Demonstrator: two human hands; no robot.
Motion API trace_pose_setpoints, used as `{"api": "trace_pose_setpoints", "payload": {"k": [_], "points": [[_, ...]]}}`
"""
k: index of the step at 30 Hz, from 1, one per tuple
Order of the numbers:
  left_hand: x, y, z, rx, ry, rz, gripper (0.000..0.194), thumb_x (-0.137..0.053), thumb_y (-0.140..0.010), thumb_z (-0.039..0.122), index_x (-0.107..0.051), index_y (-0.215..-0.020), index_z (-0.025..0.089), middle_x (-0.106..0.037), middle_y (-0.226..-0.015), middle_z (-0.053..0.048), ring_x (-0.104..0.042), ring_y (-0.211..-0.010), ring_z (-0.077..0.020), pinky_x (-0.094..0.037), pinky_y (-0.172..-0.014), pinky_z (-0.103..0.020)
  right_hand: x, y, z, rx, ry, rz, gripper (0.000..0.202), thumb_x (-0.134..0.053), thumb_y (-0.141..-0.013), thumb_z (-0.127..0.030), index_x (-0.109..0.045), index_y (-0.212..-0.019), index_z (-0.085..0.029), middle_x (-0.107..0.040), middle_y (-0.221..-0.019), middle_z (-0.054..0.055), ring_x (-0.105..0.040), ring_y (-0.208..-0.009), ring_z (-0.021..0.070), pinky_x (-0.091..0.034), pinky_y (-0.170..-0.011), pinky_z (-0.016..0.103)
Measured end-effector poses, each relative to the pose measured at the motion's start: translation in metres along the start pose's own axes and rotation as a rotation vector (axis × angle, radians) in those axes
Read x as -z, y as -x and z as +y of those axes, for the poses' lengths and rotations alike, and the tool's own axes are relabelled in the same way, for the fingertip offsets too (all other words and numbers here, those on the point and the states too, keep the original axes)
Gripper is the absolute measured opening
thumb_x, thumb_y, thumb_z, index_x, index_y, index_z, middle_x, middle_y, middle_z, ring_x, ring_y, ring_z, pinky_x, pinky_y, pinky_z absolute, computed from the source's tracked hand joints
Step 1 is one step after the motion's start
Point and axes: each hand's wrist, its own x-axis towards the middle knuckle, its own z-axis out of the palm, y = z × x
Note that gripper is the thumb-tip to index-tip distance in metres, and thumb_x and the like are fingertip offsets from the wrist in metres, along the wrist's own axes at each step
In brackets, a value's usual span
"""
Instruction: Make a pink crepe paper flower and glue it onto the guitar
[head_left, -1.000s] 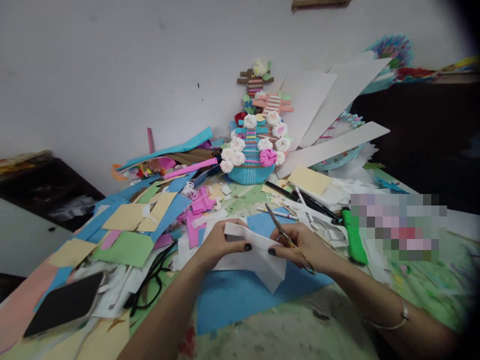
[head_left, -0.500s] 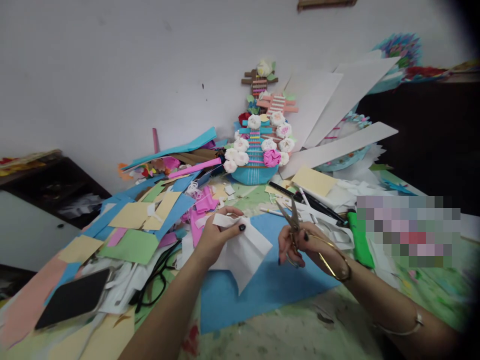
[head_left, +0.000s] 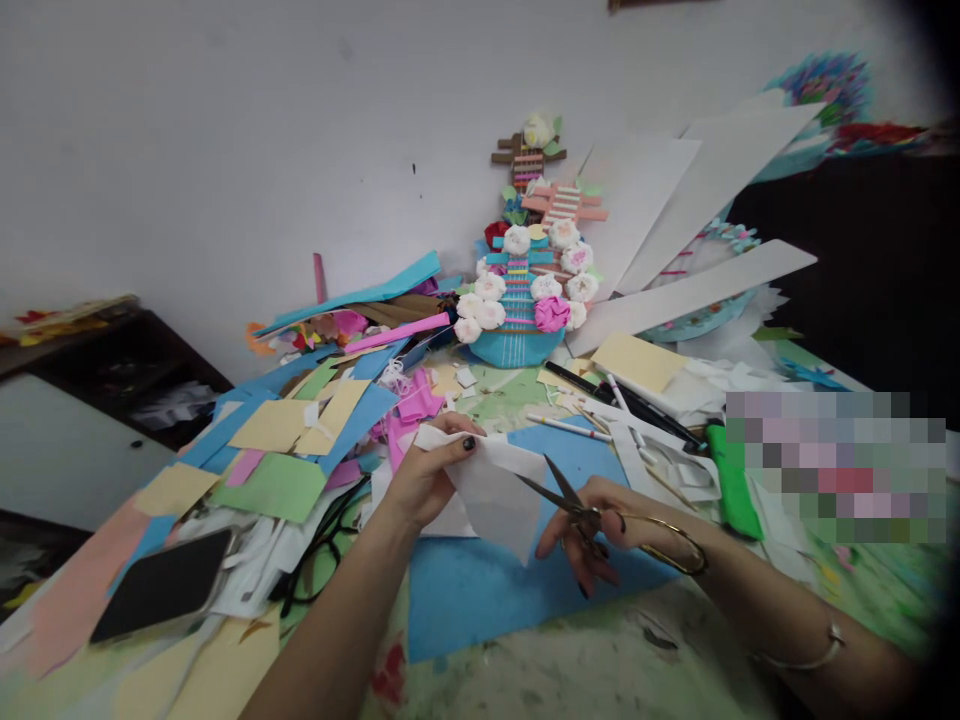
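Between thumb and fingers, my left hand (head_left: 435, 470) pinches the upper edge of a sheet of white paper (head_left: 499, 500), which hangs down and to the right. My right hand (head_left: 589, 535) holds a pair of scissors (head_left: 571, 503) by its handles, with the blades parted and pointing left at the paper's right side. Whether the blade tips touch the paper, I cannot tell. Under both hands lies a sheet of blue paper (head_left: 480, 610).
Paper scraps, a phone (head_left: 169, 580) and black-framed glasses (head_left: 319, 560) lie to the left. Behind stands a blue lute-shaped craft piece (head_left: 517, 345) with paper flowers. Pens (head_left: 570, 380), a green tube-like thing (head_left: 733, 485) and white strips are on the right.
The scissors have swung from pointing upward to pointing left, closer to the white paper. My left hand has lifted and spread the paper toward them. The view has shifted slightly.
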Motion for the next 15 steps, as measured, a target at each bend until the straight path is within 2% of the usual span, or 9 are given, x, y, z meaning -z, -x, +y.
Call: {"api": "trace_pose_setpoints", "payload": {"k": [7, 11, 15], "points": [[-0.0032, 0.0039, -0.0001, 0.061, -0.045, -0.05, 0.027, -0.075, -0.066, 0.027, -0.053, -0.077, 0.017, -0.057, -0.061, 0.003, -0.054, -0.053, -0.0092, -0.037, -0.047, -0.017, -0.0002, 0.0004, -0.0056, 0.004, 0.008, 0.016, 0.076, -0.043, -0.075, -0.074, -0.066, -0.102, -0.008, -0.065, -0.067, 0.009, -0.048, -0.046, 0.0101, -0.037, -0.049, 0.024], [-0.0063, 0.0039, -0.0011, 0.043, -0.106, -0.106, 0.03, -0.076, -0.065, 0.03, -0.051, -0.076, 0.017, -0.063, -0.067, 0.0, -0.058, -0.057, -0.0118, -0.04, -0.05, -0.018, -0.0019, 0.0011, -0.0095, 0.007, -0.019, 0.021, 0.072, -0.046, -0.074, -0.073, -0.068, -0.098, -0.008, -0.065, -0.066, 0.009, -0.047, -0.046, 0.0102, -0.037, -0.048, 0.024], [-0.0062, 0.0027, -0.0049, 0.003, -0.174, -0.19, 0.033, -0.078, -0.062, 0.027, -0.049, -0.072, 0.016, -0.068, -0.073, -0.005, -0.06, -0.063, -0.0136, -0.042, -0.055, -0.02, 0.0003, 0.0009, -0.0028, 0.023, -0.036, -0.018, 0.074, -0.046, -0.075, -0.073, -0.067, -0.103, -0.008, -0.065, -0.065, 0.008, -0.048, -0.045, 0.0103, -0.038, -0.048, 0.024]]}}
